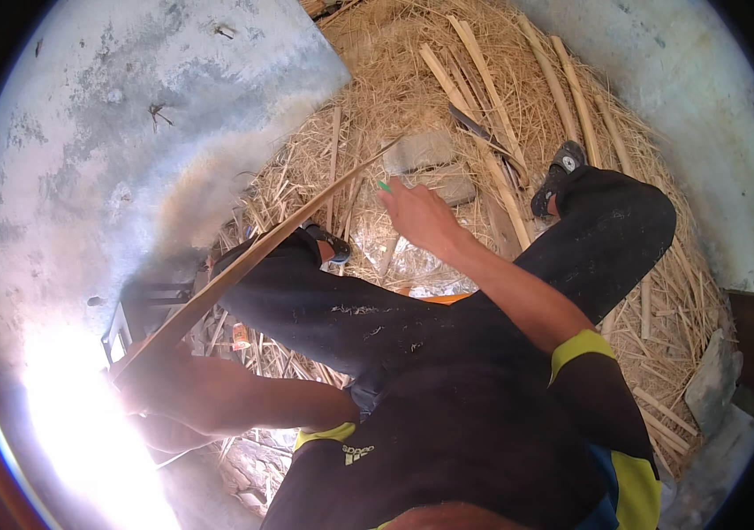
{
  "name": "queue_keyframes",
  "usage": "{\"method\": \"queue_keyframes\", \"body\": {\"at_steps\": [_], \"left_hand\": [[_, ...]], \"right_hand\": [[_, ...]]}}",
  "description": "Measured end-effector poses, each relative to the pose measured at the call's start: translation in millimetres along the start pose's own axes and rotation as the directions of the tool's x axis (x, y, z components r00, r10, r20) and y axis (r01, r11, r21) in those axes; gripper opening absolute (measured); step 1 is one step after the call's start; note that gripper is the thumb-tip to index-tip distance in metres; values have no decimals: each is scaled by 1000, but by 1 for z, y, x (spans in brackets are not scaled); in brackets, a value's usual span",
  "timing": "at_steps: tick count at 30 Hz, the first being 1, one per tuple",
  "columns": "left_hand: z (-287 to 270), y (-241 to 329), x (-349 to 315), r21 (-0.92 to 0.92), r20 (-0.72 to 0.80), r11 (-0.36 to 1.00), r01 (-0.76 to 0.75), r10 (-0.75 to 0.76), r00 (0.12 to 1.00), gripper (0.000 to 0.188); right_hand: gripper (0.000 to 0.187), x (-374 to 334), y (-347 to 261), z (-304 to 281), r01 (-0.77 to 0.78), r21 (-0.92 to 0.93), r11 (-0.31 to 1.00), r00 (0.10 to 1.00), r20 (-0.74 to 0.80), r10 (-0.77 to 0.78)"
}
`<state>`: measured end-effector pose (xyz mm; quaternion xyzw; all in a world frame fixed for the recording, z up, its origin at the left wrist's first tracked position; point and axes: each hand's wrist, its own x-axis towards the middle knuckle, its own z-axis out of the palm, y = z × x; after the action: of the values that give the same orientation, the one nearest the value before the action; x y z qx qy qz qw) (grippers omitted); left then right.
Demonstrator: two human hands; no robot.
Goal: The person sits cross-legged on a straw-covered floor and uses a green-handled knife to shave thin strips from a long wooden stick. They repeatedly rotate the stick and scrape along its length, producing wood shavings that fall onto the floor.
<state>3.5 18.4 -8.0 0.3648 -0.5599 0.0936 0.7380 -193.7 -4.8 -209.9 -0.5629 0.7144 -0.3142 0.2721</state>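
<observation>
A long, flat bamboo strip (253, 252) slants from the lower left up to its thin far tip near the middle. My left hand (160, 389) is closed around its near end, partly washed out by bright glare. Close to the far tip is my right hand (421, 216), fingers curled shut on a small thing with a green end (384, 186); its kind is hidden by the fingers. A gap shows between the right hand and the strip. My legs are bent and spread on either side.
Straw-like shavings (377, 66) cover the ground. Beyond my right hand lie flat stone blocks (430, 159), a dark blade (474, 126) and several split bamboo pieces (492, 88). Walls stand left (129, 132) and right (704, 132). An orange packet (240, 336) lies near my left forearm.
</observation>
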Motion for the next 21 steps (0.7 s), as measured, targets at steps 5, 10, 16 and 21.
{"method": "queue_keyframes", "body": {"at_steps": [5,10,16,21], "left_hand": [[-14,-11,19,-87,-41,989,117,-121,992,26],[-5,-9,18,-195,-5,980,37,-39,999,26],[6,-5,15,-179,-41,983,33,-41,998,24],[-2,-6,21,-150,-65,988,48,-58,996,23]], "right_hand": [[35,17,16,29,-90,-70,993,989,112,97],[36,32,30,44,-37,-33,999,999,9,37],[32,14,232,106,-666,-347,661,701,13,713],[37,28,178,70,-547,-259,796,756,256,603]]}}
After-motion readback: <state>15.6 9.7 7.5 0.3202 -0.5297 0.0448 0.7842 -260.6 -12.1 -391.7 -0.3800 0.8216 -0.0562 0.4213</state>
